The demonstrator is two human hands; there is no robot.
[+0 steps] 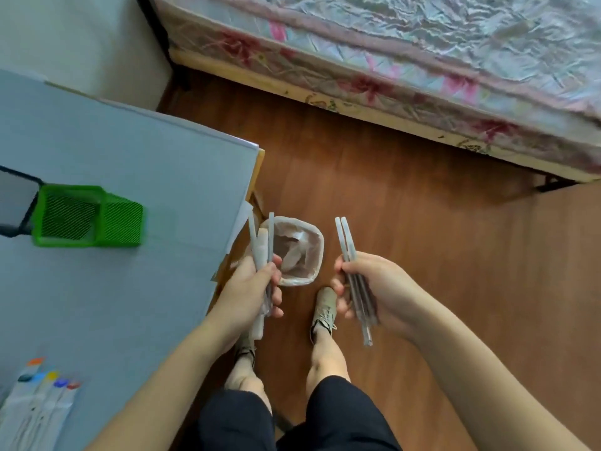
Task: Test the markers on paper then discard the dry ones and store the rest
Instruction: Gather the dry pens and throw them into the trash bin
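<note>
Pale plastic markers [261, 252] bunched in left hand [250, 289], more [353, 275] in right hand [367, 288], above bin [317, 255] at frame centre.
Light, stiff, slick; best gripped mid-barrel, fingers wrapped tight round each bundle.

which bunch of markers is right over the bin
The bunch in the left hand: its markers overlap the lined bin's left rim. The right hand's markers sit over bare floor beside it.

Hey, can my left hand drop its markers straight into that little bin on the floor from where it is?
Probably yes: the left hand grips its markers right beside the open lined bin, nothing between them.
</note>
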